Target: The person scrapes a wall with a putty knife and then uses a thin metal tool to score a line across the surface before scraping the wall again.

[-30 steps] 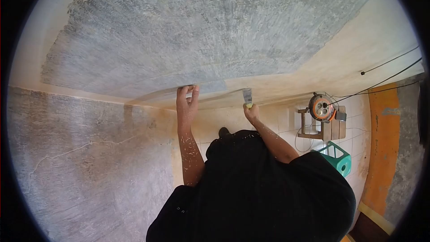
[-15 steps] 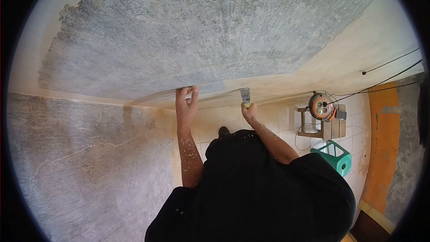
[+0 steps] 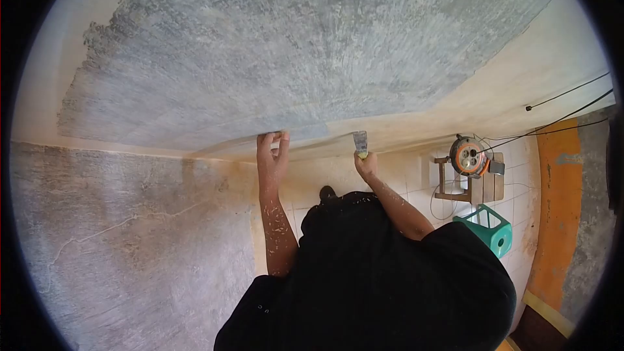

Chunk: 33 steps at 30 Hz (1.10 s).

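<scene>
Against the lower part of the scraped wall (image 3: 305,58), my left hand (image 3: 272,154) rests its fingertips at the grey patch's bottom border. Its fingers are apart and bent a little, and white flecks dot the forearm. My right hand (image 3: 366,164) is wrapped around the yellow-green handle of a putty knife (image 3: 361,141). The metal blade points up at the cream-coloured strip of wall, just below the grey area and to the right of my left hand. Flecks also cling to the right forearm.
To the right, an orange-and-black cable reel (image 3: 467,157) sits on a small wooden bench (image 3: 484,188). A green plastic stool (image 3: 500,242) stands beside it on the tiled floor. Black cables (image 3: 552,119) run across the upper right. On the left is another rough grey wall (image 3: 130,240) with a crack.
The view has shifted very slightly. My left hand stays at the wall, and the putty knife in my right hand sits a touch lower and farther right in view.
</scene>
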Tool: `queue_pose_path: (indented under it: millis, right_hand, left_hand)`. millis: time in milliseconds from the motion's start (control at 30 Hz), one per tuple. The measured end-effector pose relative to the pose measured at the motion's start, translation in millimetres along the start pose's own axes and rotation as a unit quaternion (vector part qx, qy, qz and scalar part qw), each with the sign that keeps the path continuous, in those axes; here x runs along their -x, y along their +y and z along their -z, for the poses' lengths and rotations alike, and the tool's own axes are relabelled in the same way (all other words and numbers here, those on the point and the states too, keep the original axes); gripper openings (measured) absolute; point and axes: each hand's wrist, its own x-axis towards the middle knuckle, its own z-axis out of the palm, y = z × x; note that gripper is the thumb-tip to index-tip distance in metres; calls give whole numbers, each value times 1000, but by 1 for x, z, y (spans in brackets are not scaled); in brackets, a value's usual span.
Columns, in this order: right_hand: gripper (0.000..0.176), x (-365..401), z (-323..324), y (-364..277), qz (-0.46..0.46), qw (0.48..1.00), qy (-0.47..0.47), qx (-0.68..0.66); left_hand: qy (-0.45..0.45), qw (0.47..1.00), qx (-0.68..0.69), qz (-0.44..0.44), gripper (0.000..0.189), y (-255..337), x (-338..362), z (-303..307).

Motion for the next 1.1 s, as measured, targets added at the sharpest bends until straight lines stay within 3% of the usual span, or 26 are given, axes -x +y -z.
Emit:
queue_pose_path:
  millis: [200,367,667,833,1000,1100]
  right_hand:
    - [39,1,-3,4,7,1000,2,3]
    - [33,8,-4,15,-47,998,-21,37]
    - [37,10,-6,1,18,1000,6,-20]
    - [38,19,-1,10,-21,1000,-13,12]
    - [40,5,-6,8,25,1000,12,-1]
    - [39,3,-8,12,4,1000,-18,12]
  left_hand:
    - [4,1000,-16,-12,29,5,3,-1]
    - [3,1000,12,-8,29,0,6,-3]
    - [-8,1000,-14,-16,32,3,-2,1]
    - [-10,1000,-5,-21,33,1,2,3]
    - [-11,1000,-10,-19,34,-1,2,2]
    - [-11,999,-38,-20,34,5,3,3]
